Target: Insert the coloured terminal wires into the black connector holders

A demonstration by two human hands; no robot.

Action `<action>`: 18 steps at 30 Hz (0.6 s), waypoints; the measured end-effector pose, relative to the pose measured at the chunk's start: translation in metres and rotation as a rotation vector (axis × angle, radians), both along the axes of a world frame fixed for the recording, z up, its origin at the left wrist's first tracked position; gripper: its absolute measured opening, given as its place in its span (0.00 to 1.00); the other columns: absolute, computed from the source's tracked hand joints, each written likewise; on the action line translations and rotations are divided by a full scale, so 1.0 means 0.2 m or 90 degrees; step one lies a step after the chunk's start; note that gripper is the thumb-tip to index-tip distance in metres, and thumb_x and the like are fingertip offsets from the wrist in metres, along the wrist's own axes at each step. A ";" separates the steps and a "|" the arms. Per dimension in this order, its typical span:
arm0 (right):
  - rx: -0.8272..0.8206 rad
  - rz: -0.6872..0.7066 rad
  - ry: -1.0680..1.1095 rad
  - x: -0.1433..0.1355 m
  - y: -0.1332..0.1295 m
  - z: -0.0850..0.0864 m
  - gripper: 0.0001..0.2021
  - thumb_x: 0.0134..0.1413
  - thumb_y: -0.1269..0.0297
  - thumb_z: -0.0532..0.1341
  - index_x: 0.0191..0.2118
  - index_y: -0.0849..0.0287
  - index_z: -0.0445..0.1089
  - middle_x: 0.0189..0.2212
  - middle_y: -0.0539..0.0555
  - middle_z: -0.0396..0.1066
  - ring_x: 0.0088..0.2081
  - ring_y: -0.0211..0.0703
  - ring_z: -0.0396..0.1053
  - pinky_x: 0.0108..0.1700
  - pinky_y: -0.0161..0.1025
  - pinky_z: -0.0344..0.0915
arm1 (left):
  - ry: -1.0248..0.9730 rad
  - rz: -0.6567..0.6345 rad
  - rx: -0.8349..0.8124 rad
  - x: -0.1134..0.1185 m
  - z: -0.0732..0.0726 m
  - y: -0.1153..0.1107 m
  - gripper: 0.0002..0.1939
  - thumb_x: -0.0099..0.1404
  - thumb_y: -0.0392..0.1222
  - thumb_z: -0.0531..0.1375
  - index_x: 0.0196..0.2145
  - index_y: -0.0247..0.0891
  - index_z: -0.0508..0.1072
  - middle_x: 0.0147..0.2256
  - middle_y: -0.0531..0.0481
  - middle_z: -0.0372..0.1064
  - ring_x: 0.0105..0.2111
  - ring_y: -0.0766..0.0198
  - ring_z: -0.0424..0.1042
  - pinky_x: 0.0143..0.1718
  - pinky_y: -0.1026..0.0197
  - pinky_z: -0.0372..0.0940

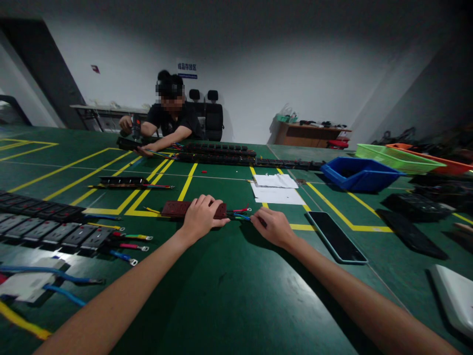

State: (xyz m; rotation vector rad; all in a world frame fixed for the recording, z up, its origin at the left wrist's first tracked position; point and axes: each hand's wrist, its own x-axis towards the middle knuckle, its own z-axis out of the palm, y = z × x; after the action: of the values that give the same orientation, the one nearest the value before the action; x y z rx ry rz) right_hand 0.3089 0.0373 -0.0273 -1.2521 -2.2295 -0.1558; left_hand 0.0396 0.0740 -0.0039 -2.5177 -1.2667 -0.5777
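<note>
A dark red socket strip [176, 209] lies on the green table in front of me. My left hand [201, 217] grips its right end, fingers over the top and thumb along the near edge. From that end run several wires [241, 216] in blue, green and red. My right hand [272, 226] is closed at the tip of the blue wire, its fingers pressed together. A red wire end with a ring terminal [248, 210] sticks up beside it. At the strip's left end a short yellow wire [152, 210] pokes out.
Socket strips [55, 235] with ring-ended wires lie at left. Papers [277, 195], a phone [336, 236] and a blue bin [360, 176] are on the right. Across the table a co-worker [172, 116] holds a power driver [136, 127] over a black strip [127, 144].
</note>
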 end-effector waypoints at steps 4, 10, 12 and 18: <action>-0.005 -0.050 0.043 0.01 0.02 -0.01 0.14 0.68 0.59 0.52 0.31 0.56 0.68 0.27 0.52 0.69 0.27 0.40 0.65 0.30 0.37 0.53 | -0.009 0.001 0.008 0.00 0.00 0.00 0.29 0.64 0.63 0.60 0.53 0.40 0.72 0.44 0.42 0.68 0.44 0.50 0.65 0.43 0.51 0.60; 0.000 -0.112 0.062 0.00 0.02 0.00 0.11 0.67 0.60 0.53 0.37 0.55 0.70 0.33 0.53 0.72 0.29 0.41 0.67 0.29 0.37 0.54 | -0.012 0.009 0.022 0.00 0.01 -0.01 0.29 0.64 0.63 0.60 0.54 0.39 0.71 0.45 0.41 0.69 0.45 0.49 0.65 0.44 0.50 0.60; 0.012 -0.104 0.064 0.00 0.01 0.00 0.10 0.67 0.61 0.54 0.37 0.56 0.70 0.33 0.54 0.72 0.29 0.41 0.67 0.30 0.37 0.55 | -0.014 0.010 0.028 0.00 0.02 -0.02 0.29 0.64 0.63 0.60 0.54 0.39 0.71 0.45 0.41 0.69 0.45 0.49 0.65 0.45 0.50 0.60; 0.031 0.001 0.048 0.00 -0.02 0.01 0.10 0.67 0.62 0.53 0.37 0.57 0.70 0.31 0.54 0.70 0.28 0.40 0.66 0.32 0.37 0.58 | -0.014 0.017 0.029 0.00 0.01 -0.02 0.29 0.65 0.63 0.60 0.54 0.39 0.71 0.44 0.41 0.68 0.45 0.49 0.65 0.44 0.50 0.60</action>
State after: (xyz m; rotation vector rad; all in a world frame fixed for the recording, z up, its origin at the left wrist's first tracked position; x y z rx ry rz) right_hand 0.3086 0.0342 -0.0247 -1.2094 -2.1506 -0.1596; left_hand 0.0396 0.0701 -0.0013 -2.4610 -1.2780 -0.6217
